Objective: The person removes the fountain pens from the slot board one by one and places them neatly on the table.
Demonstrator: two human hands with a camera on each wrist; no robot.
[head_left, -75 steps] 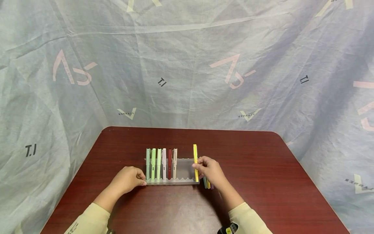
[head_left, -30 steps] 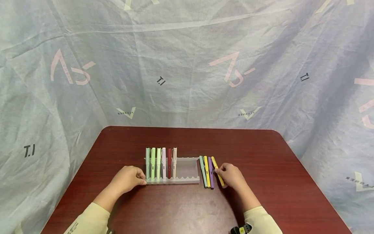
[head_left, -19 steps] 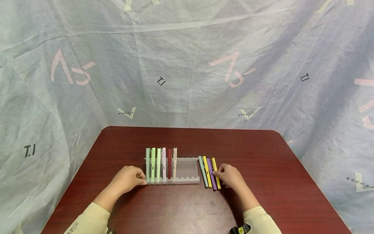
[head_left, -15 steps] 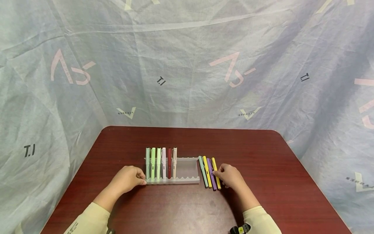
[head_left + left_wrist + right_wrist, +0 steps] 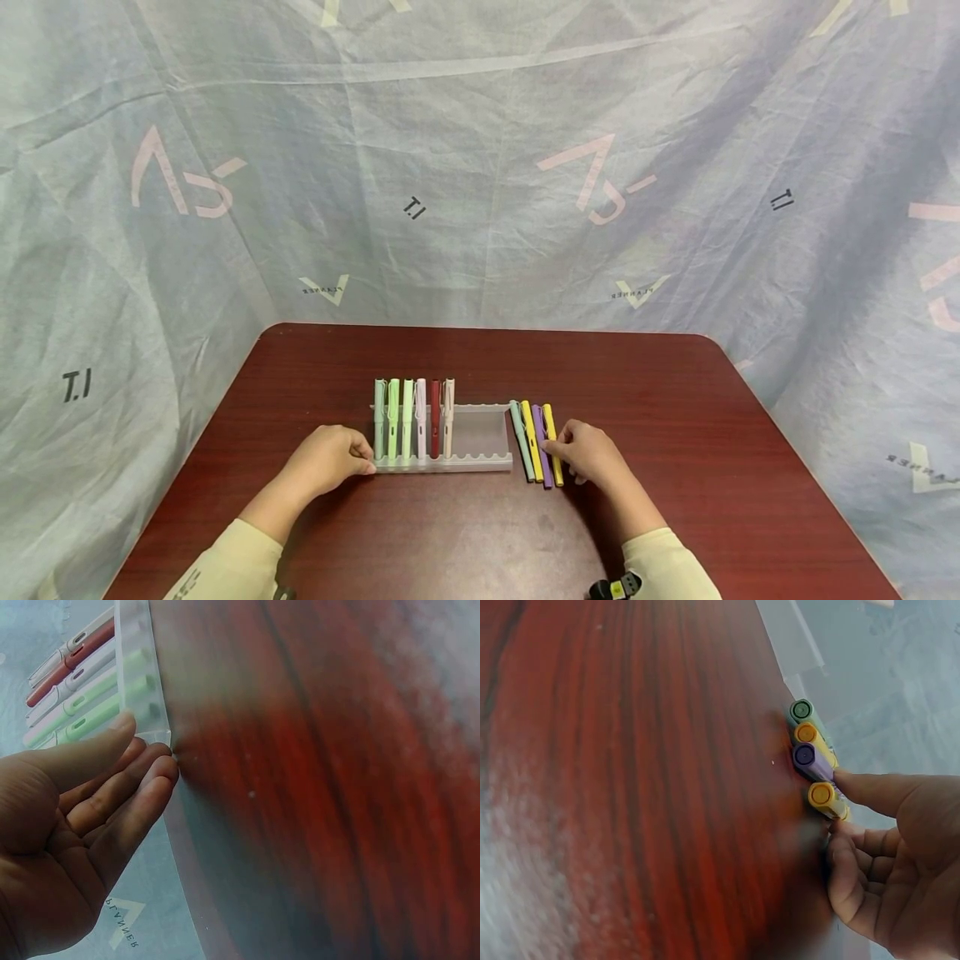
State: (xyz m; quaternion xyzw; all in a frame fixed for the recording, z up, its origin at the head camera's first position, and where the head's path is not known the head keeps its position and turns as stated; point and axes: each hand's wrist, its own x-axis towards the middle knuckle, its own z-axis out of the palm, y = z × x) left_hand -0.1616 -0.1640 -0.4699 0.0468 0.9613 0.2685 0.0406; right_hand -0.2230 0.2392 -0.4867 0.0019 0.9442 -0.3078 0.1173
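A clear pen rack point(image 5: 480, 465) lies on the table, its left part holding several pens in a row; a dark red pen point(image 5: 435, 421) is among them. My left hand point(image 5: 330, 458) grips the rack's near left corner, the thumb point(image 5: 124, 724) on top in the left wrist view. Right of the rack lie a grey-green pen point(image 5: 521, 433), a yellow pen point(image 5: 532, 437) and a purple pen point(image 5: 542, 450), side by side and slightly slanted. Beside them, my right hand point(image 5: 592, 450) pinches the rightmost yellow pen point(image 5: 823, 795) between thumb and fingers, the thumb tip close to the purple pen.
The right part of the rack shows bare notches. A dark red wooden table point(image 5: 675, 433) with rounded far corners carries everything. Behind it and at both sides hangs a grey printed cloth point(image 5: 480, 167).
The right hand has brought the yellow pen from over the rack's right end down beside the loose pens. It has since slid slightly left, against the row. The left hand stays put.
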